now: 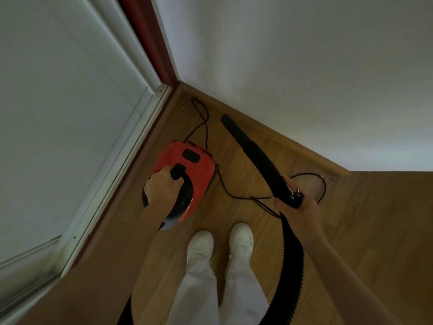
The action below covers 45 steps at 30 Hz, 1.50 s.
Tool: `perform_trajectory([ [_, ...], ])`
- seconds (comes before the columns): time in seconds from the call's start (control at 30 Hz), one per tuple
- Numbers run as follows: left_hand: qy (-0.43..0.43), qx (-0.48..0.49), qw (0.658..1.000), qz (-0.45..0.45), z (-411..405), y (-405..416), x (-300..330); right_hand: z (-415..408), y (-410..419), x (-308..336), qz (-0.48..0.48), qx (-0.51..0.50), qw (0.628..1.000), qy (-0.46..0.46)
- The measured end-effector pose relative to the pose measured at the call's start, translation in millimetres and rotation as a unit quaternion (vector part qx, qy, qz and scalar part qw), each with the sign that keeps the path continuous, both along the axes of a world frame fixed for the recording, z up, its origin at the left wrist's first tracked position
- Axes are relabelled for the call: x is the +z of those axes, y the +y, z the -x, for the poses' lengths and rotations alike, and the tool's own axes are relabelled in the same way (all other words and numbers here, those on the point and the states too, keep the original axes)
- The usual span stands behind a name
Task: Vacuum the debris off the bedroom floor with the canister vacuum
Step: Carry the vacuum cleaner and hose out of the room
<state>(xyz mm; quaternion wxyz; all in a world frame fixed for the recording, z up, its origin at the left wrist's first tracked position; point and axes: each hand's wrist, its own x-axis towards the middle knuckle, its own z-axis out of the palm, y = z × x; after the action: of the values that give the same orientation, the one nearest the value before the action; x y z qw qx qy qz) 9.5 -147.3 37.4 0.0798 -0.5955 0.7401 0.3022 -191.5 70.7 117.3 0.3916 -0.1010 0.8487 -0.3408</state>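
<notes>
Left hand point(161, 186) has its fingers wrapped round the black handle point(181, 175) of the red vacuum point(187, 170), over the wood floor point(246, 165) by the corner; right hand point(297, 205) grips the black hose point(264, 160) plus the plug point(295, 195). Cord point(203, 118) loops loose on the floor; white shoes point(200, 245) just behind.

One canister vacuum point(187, 170), one hose point(264, 165), one cord point(234, 194), two shoes point(201, 245), two hands point(161, 187).

Corner tight: door frame point(131, 146) left, wall point(304, 66) ahead; cord point(225, 184) loops across floor point(375, 219); open right.
</notes>
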Motion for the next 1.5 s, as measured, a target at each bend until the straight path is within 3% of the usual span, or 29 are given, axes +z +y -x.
perform_trajectory([
  [0.4,-0.03,0.051,0.998,-0.005,14,5,-54,38,-29,-51,-0.077,0.08,0.994,-0.015],
  [1.03,-0.018,0.119,0.993,0.009,38,-8,-60,67,-61,-56,-0.055,0.157,0.986,0.007],
  [1.2,0.006,0.212,0.977,0.003,50,-6,-58,81,-64,-53,-0.048,0.194,0.979,0.025],
  [1.5,0.012,0.423,0.905,-0.032,56,15,-62,96,-84,-74,-0.021,0.278,0.956,0.092],
])
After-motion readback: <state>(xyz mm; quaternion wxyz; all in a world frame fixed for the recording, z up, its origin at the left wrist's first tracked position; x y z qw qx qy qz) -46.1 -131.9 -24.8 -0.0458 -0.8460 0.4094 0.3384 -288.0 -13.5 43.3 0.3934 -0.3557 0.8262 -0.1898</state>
